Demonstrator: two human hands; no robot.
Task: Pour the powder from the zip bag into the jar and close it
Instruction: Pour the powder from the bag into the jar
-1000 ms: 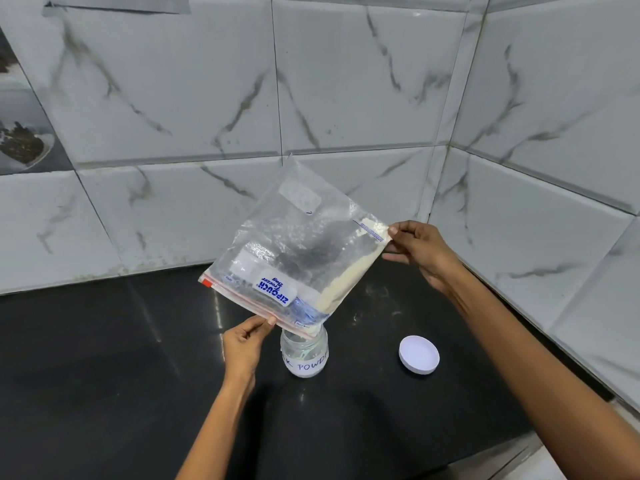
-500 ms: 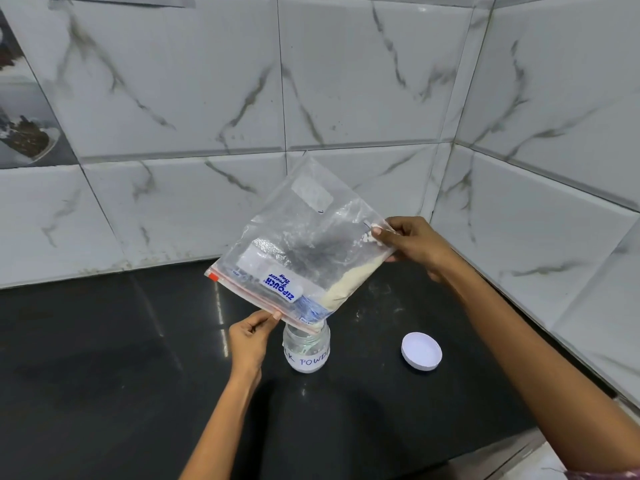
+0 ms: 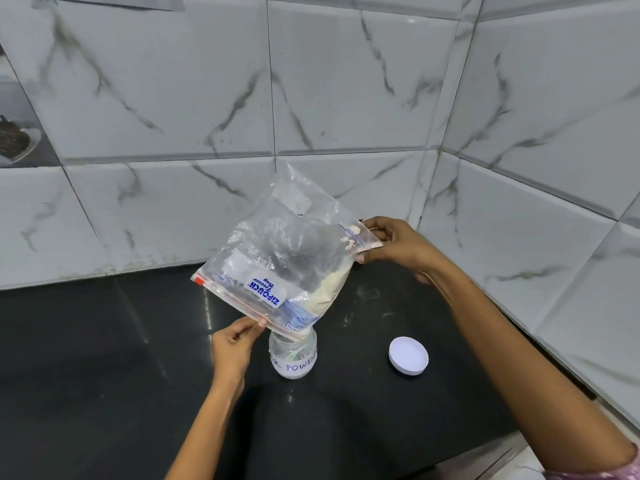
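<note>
Overhead, crinkly clear zip bag (image 3: 277, 258), round glass jar (image 3: 293, 356)

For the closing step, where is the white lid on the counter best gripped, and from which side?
Probably by its rim, from straight above. The white lid lies flat on the black counter, apart from the jar, so only its round edge offers purchase. The right hand, now pinching the zip bag, is nearer.

one zip bag (image 3: 284, 258), one jar (image 3: 293, 355), one lid (image 3: 408, 355), two hands
</note>
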